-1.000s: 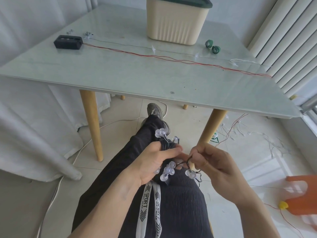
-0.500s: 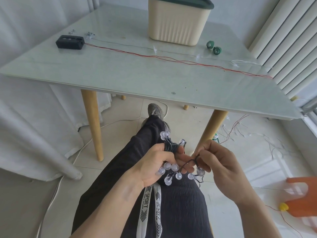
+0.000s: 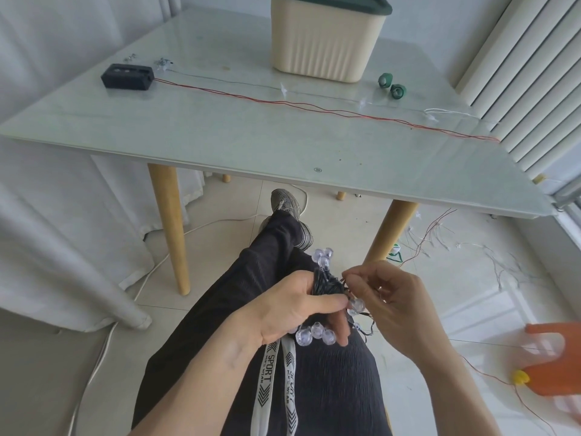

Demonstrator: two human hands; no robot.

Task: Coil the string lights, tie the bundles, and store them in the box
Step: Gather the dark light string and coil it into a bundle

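Your left hand (image 3: 292,313) grips the coiled string-light bundle (image 3: 327,283) upright; your right hand (image 3: 393,297), just right of the bundle, pinches its loose wire.

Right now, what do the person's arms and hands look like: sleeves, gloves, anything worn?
Both forearms are bare to the frame's bottom edge: no sleeves in view. The left hand and right hand wear no gloves, and no watch or bracelet shows on either wrist. A small bright glint sits among the right hand's fingers; whether it is a ring cannot be told.
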